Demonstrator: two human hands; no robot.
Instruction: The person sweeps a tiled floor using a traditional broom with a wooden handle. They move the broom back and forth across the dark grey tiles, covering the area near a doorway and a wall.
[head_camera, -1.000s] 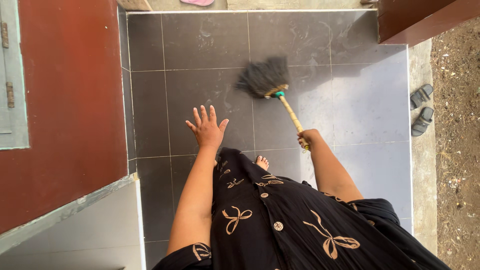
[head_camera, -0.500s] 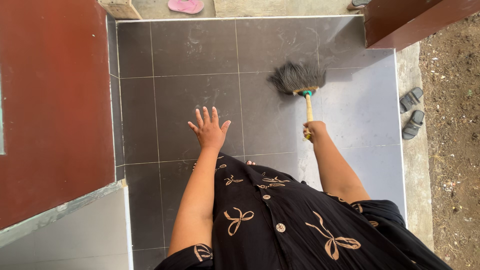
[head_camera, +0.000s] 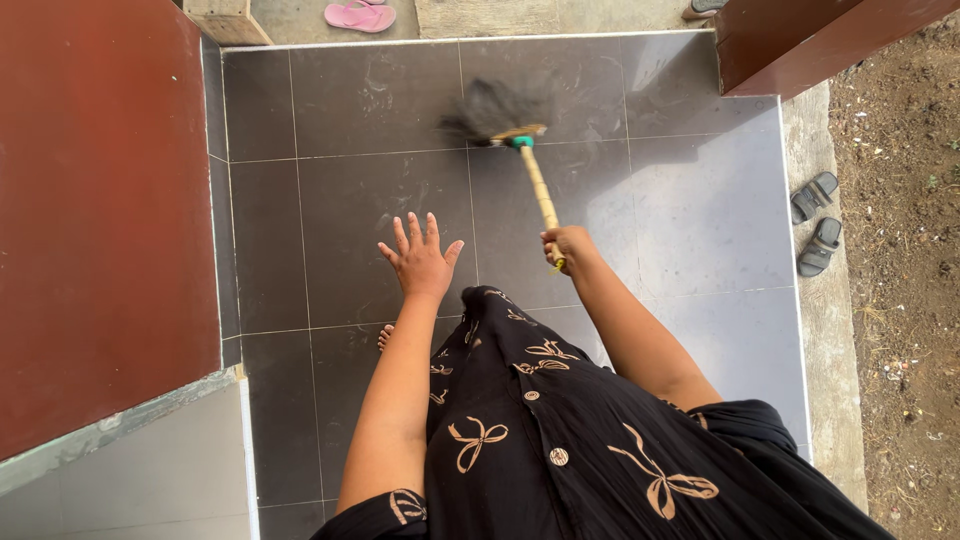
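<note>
My right hand (head_camera: 568, 243) grips the lower end of a short broom's yellow wooden handle (head_camera: 538, 189). The broom's dark bristle head (head_camera: 490, 108) is blurred and rests on the dark grey tiled floor (head_camera: 350, 210) further out, up and left of that hand. My left hand (head_camera: 420, 258) hangs over the tiles with its fingers spread and holds nothing. My black dress with tan bow prints (head_camera: 560, 420) fills the bottom, and a bare foot (head_camera: 385, 337) peeks out under it.
A red-brown door or wall (head_camera: 100, 220) stands at the left. A red-brown wall corner (head_camera: 810, 40) is at top right. Pink sandals (head_camera: 360, 15) lie beyond the far tile edge. Dark sandals (head_camera: 818, 222) sit on the concrete kerb, with bare soil (head_camera: 900, 250) to the right.
The broom head has swung from the right to the left and further out across the tiles. My right hand moved left with it. My left hand stayed spread in place.
</note>
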